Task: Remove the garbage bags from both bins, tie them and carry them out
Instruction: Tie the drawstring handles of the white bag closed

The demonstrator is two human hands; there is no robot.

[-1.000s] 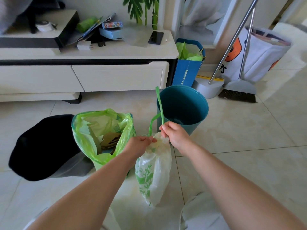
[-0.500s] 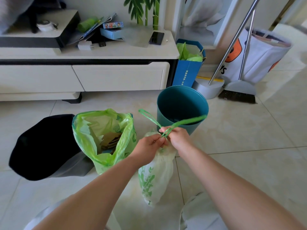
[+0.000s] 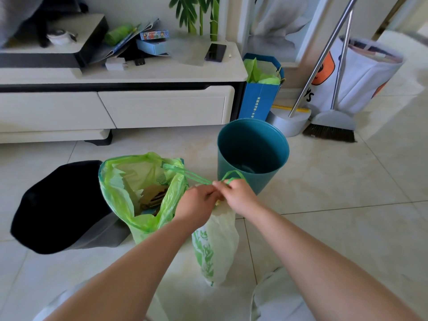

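Both hands meeting at frame centre over the neck of a white garbage bag (image 3: 215,246) with green print. Left hand (image 3: 196,206) pinched on the green drawstring (image 3: 194,177), one loop running out toward 10 o'clock across the neighbouring bag's mouth. Right hand (image 3: 240,196) clenched on the same drawstring, a second loop arching over its knuckles toward 12 o'clock. Bag neck gathered tight beneath the two fists; body of the bag hanging down toward 6 o'clock, base on or just above the tile floor (image 3: 347,205), cannot tell which. Immediately at 9 o'clock of the hands, a green garbage bag (image 3: 129,193) standing open, brown cardboard scraps visible inside. Farther at 9 o'clock, a black bin (image 3: 60,209) tipped on its side, touching that green bag. At 1 o'clock, just beyond the right hand, a teal bin (image 3: 253,154) upright, unlined. Beyond, at 12 o'clock, a blue paper bag (image 3: 259,98) beside a low white cabinet (image 3: 162,107); at 2 o'clock, a broom (image 3: 331,128) and dustpan (image 3: 289,121) leaning near the wall.
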